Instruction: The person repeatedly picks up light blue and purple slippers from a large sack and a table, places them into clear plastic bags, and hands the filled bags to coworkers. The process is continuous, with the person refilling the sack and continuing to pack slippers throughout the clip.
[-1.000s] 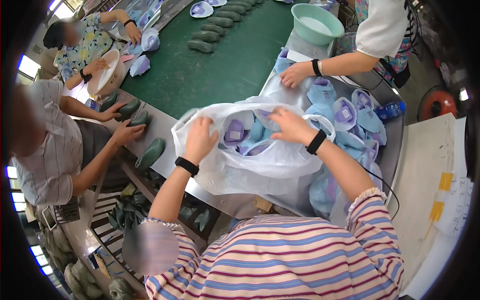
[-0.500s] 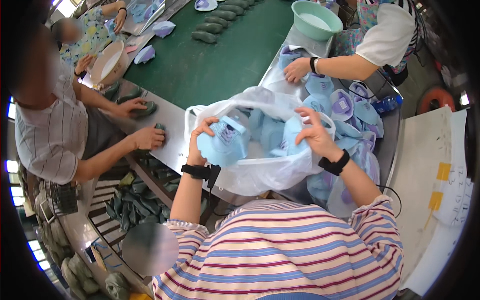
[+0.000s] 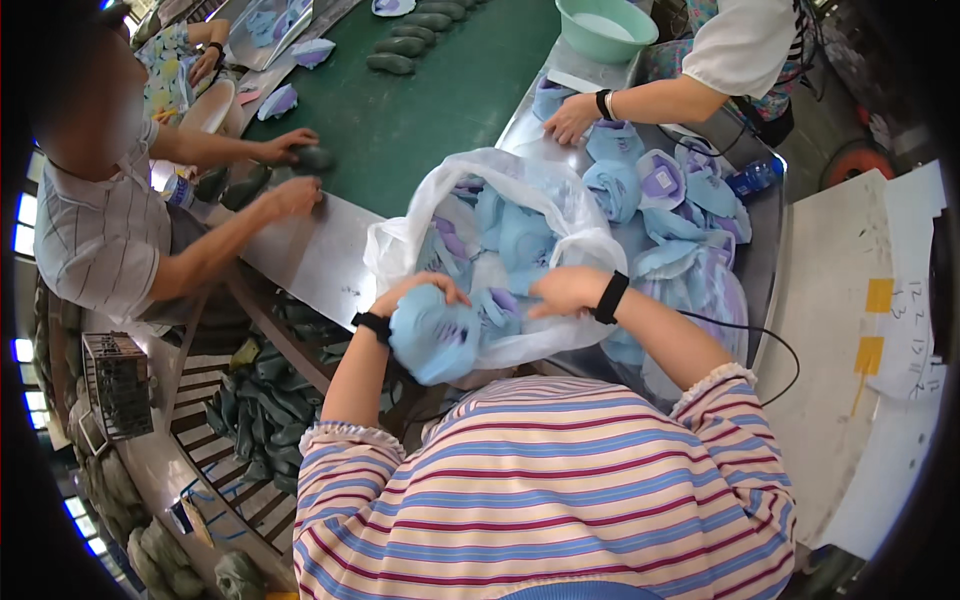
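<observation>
My left hand (image 3: 418,290) is closed round a light blue shoe upper (image 3: 435,338) with a dark printed patch, held at the near side of a white plastic bag (image 3: 400,240). The bag's mouth gapes, and several light blue and purple uppers (image 3: 522,238) lie inside. Over the bag's near rim is my right hand (image 3: 572,293), its thumb and fingers apart. Its fingertips point at a blue-purple upper (image 3: 498,308) beside the one in my left hand; whether they touch it is unclear.
More uppers (image 3: 668,228) are heaped on the metal table right of the bag, near a blue bottle (image 3: 755,178). A co-worker's hand (image 3: 572,120) reaches there. At left, another person handles dark green shoe lasts (image 3: 315,158) beside the green belt (image 3: 430,120). A mint basin (image 3: 608,28) stands beyond.
My left hand has lowered the blue upper toward me. My right hand has come down and left, away from the bag's right side. The bag's mouth now shows more of its contents.
</observation>
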`<action>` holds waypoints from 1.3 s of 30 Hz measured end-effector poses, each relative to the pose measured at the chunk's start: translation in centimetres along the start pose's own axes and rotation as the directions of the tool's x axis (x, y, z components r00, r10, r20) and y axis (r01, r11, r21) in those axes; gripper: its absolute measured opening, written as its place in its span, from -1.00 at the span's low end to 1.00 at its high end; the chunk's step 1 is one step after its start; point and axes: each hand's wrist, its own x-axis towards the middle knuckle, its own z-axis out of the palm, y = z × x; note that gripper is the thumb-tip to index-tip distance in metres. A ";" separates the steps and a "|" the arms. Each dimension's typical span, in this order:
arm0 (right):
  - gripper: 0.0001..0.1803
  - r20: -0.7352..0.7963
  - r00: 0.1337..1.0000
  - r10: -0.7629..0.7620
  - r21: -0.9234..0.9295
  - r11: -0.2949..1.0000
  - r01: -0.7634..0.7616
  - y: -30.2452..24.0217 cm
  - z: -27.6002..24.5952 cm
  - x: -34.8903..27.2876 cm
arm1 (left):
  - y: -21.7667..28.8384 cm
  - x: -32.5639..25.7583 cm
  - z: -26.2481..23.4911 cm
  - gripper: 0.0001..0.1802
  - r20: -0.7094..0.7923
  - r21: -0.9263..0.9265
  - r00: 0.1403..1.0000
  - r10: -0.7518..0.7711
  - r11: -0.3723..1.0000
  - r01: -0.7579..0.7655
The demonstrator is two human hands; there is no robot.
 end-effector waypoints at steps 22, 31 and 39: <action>-0.11 -0.205 0.911 -0.358 0.950 0.152 0.274 1.5 -2.0 0.0 | 1.1 -4.6 3.2 -0.78 -0.371 -0.368 0.904 0.214 0.860 -0.355; -0.25 -0.521 0.853 0.021 0.768 0.447 0.458 5.6 -0.2 -6.6 | 4.9 7.7 8.7 -0.54 -0.338 0.733 0.764 0.550 0.663 -0.153; -0.48 -0.879 0.326 0.349 0.344 0.936 -0.075 21.0 -3.4 -11.7 | -2.7 2.3 1.0 -0.12 -0.690 0.713 0.545 0.476 0.318 0.624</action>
